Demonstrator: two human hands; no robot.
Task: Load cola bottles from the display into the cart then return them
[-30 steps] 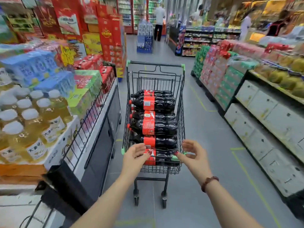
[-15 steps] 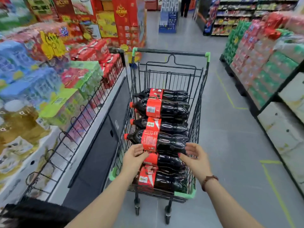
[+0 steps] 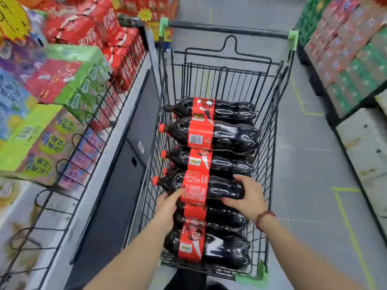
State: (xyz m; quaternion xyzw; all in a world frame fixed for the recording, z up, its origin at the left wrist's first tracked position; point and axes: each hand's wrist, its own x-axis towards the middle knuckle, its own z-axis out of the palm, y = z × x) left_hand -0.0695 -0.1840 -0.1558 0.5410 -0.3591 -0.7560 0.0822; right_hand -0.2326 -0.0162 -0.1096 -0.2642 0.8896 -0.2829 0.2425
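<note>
Wire shopping cart (image 3: 228,29), frame centre: cola bottles (image 3: 226,135) lying crosswise, caps left. Gripped bottle (image 3: 219,188), lower centre: right hand (image 3: 249,197) curled over its base end; left hand (image 3: 167,206), fingers nearly straight, pressed beside its label. Drink cartons (image 3: 69,80), frame left.

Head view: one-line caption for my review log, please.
Left hand touches and right hand grips one cola bottle lying crosswise atop other bottles in the cart beside a stocked display.
</note>
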